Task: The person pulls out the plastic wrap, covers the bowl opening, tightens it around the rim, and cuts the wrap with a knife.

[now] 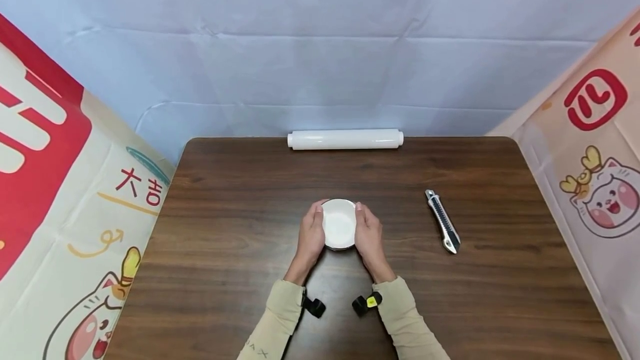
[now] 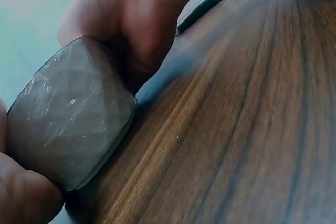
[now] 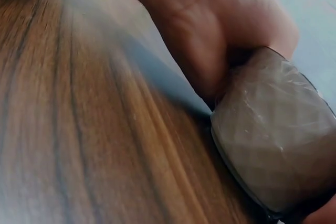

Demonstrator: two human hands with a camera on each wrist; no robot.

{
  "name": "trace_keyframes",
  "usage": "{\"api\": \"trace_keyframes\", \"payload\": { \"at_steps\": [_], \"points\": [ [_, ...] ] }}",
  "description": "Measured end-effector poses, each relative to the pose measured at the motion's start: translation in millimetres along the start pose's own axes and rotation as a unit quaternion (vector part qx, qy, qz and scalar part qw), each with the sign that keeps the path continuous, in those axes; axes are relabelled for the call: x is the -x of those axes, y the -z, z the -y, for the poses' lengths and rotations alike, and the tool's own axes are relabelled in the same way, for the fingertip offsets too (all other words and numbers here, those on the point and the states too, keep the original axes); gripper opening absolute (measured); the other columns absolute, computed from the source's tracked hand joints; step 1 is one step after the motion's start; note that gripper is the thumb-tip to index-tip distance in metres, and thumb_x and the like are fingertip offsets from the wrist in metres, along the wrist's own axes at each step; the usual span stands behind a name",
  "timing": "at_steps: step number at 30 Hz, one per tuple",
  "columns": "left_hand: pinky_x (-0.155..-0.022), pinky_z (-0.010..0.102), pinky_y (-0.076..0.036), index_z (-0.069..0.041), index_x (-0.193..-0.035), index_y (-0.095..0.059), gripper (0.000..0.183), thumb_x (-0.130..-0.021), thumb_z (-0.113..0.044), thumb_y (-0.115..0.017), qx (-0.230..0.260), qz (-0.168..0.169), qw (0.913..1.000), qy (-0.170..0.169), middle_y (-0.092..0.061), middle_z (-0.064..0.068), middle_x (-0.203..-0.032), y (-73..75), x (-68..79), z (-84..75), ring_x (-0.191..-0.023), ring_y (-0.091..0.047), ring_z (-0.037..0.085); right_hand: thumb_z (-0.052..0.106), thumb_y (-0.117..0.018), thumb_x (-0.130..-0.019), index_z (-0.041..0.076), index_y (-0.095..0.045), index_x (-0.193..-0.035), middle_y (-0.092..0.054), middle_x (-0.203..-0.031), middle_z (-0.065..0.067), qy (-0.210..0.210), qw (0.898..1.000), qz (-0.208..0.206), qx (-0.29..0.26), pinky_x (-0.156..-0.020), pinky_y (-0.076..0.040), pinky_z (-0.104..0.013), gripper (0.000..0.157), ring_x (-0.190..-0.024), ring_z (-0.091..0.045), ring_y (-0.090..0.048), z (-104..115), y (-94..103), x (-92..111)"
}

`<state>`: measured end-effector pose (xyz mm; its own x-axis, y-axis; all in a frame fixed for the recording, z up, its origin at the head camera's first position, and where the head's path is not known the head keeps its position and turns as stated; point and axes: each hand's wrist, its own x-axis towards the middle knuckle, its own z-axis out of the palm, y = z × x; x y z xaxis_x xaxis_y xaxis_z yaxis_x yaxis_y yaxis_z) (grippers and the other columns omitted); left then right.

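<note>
A small round bowl (image 1: 339, 224), white inside with a dark rim, is held level between both hands near the middle of the table. My left hand (image 1: 312, 235) grips its left side, thumb along the rim. On the opposite side my right hand (image 1: 369, 236) holds it the same way. Both wrist views show the faceted outer wall of the bowl (image 2: 73, 114) under wrinkled clear plastic film. Its base is on or just over the wood; I cannot tell which. Fingers under or behind the bowl are mostly hidden.
A white roll (image 1: 345, 139) lies along the far edge of the brown wooden table (image 1: 225, 210). To the right rests a utility knife (image 1: 443, 222), set diagonally. Pale cloth hangs behind, and printed cloths flank both sides.
</note>
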<state>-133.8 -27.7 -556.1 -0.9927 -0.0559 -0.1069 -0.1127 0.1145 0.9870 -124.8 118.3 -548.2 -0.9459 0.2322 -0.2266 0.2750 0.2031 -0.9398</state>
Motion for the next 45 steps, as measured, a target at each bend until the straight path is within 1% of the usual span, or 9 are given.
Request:
{"api": "trace_keyframes", "payload": {
  "at_steps": [7, 13, 18, 21, 26, 31, 36, 39, 45],
  "points": [
    [-0.109, 0.044, -0.05, -0.008, -0.135, -0.066, 0.038, -0.115, -0.023, -0.038, -0.004, -0.015, 0.9999, -0.006, -0.072, 0.013, -0.131, -3.6, 1.7, 0.8, -0.123, -0.065, 0.026, 0.036, -0.046, -0.113, 0.008, -0.073, -0.127, -0.073, -0.128, -0.015, -0.004, 1.0, -0.02, -0.005, -0.101, -0.05, -0.039, 0.042, -0.115, -0.024, -0.064, 2.6, -0.5, -0.5],
    [-0.108, 0.046, -0.051, -0.011, -0.136, -0.066, 0.037, -0.115, -0.022, -0.038, -0.042, -0.024, 0.9988, -0.008, -0.072, 0.011, -0.132, -3.7, 3.3, 2.1, -0.122, -0.066, 0.025, 0.029, -0.052, -0.112, 0.007, -0.076, -0.124, -0.077, -0.121, -0.016, 0.03, 0.999, -0.039, -0.003, -0.087, -0.051, -0.029, 0.035, -0.105, -0.024, -0.066, 3.4, -1.1, -0.3],
    [-0.102, 0.047, -0.051, -0.02, -0.144, -0.059, 0.036, -0.115, -0.02, -0.039, -0.058, -0.024, 0.9976, -0.028, -0.071, 0.014, -0.13, -0.7, 2.2, 2.3, -0.116, -0.066, 0.027, 0.029, -0.049, -0.113, 0.006, -0.072, -0.131, -0.073, -0.131, -0.016, 0.045, 0.999, -0.012, -0.002, -0.104, -0.053, -0.042, 0.038, -0.122, -0.028, -0.067, 0.5, 1.9, -2.7],
    [-0.103, 0.046, -0.05, -0.022, -0.146, -0.057, 0.037, -0.115, -0.019, -0.038, -0.051, -0.01, 0.9984, -0.024, -0.07, 0.015, -0.132, 2.5, 1.6, 0.3, -0.117, -0.064, 0.026, 0.03, -0.046, -0.114, 0.006, -0.071, -0.133, -0.072, -0.135, -0.016, 0.058, 0.998, 0.002, 0.018, -0.112, -0.05, -0.05, 0.039, -0.13, -0.031, -0.065, 0.2, 3.1, -3.1],
    [-0.116, 0.049, -0.045, -0.011, -0.142, -0.062, 0.039, -0.113, -0.015, -0.036, 0.0, 0.019, 0.9998, 0.006, -0.065, 0.013, -0.143, 6.2, -2.0, -2.8, -0.134, -0.059, 0.028, 0.031, -0.047, -0.113, 0.011, -0.07, -0.134, -0.072, -0.136, -0.014, 0.076, 0.995, -0.01, 0.065, -0.112, -0.05, -0.052, 0.037, -0.131, -0.033, -0.066, 1.5, 2.1, -0.7],
    [-0.122, 0.049, -0.04, -0.003, -0.142, -0.061, 0.043, -0.11, -0.012, -0.034, 0.038, 0.033, 0.9986, 0.015, -0.063, 0.016, -0.147, 5.7, -8.2, -5.8, -0.141, -0.055, 0.029, 0.032, -0.05, -0.113, 0.01, -0.07, -0.134, -0.072, -0.136, -0.015, 0.07, 0.996, -0.016, 0.061, -0.111, -0.051, -0.053, 0.037, -0.129, -0.033, -0.066, 0.6, 3.6, -1.0],
    [-0.117, 0.045, -0.044, -0.006, -0.139, -0.066, 0.044, -0.112, -0.025, -0.036, 0.007, 0.041, 0.9989, 0.022, -0.067, 0.013, -0.141, 2.5, -11.4, -8.3, -0.135, -0.058, 0.027, 0.038, -0.047, -0.113, 0.007, -0.069, -0.135, -0.072, -0.134, -0.018, 0.061, 0.996, 0.003, 0.06, -0.111, -0.05, -0.054, 0.044, -0.128, -0.035, -0.066, -1.5, 4.8, -4.3],
    [-0.112, 0.043, -0.048, -0.007, -0.135, -0.069, 0.042, -0.113, -0.028, -0.039, -0.009, 0.03, 0.9994, 0.015, -0.071, 0.013, -0.134, 0.5, -11.1, -8.2, -0.128, -0.063, 0.026, 0.043, -0.043, -0.113, 0.008, -0.068, -0.137, -0.071, -0.137, -0.018, 0.056, 0.996, 0.021, 0.059, -0.113, -0.049, -0.055, 0.049, -0.131, -0.035, -0.064, -3.3, 5.2, -6.0],
    [-0.096, 0.03, -0.054, -0.005, -0.131, -0.07, 0.043, -0.115, -0.026, -0.035, 0.017, 0.024, 0.9996, 0.005, -0.074, 0.016, -0.125, 0.5, -11.8, -2.1, -0.111, -0.067, 0.019, 0.046, -0.039, -0.114, 0.013, -0.064, -0.145, -0.064, -0.149, -0.013, 0.042, 0.997, 0.053, 0.035, -0.12, -0.044, -0.053, 0.052, -0.143, -0.032, -0.057, -3.8, 5.4, -10.3]
  ]
}}
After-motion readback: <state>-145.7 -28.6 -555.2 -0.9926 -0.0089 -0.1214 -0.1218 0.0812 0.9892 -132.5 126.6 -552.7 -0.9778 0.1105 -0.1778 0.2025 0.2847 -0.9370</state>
